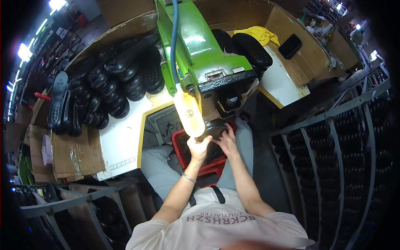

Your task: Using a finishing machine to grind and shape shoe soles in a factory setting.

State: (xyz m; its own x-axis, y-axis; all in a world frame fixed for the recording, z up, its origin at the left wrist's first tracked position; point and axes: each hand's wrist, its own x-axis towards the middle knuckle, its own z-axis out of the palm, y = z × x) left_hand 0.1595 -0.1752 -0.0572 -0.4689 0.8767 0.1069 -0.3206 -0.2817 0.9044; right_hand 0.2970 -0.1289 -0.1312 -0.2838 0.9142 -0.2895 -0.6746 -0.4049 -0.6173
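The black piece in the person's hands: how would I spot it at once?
Find the big green machine at the white table. At its near end, above the red crate, the left hand and right hand hold the black piece. Unlike the black soles piled on the table, it alone is held.

White printed T-shirt point(218, 228), pale trousers point(160, 167), silvery bangle point(189, 178)

The machine point(200, 50) looks like glossy painted metal, the sole point(213, 127) smooth, shiny rubber or plastic, the cardboard point(77, 156) matt, the tabletop point(121, 141) smooth, the rag point(259, 35) creased cloth, the bin point(178, 146) plastic, the bracelet point(188, 178) polished metal.
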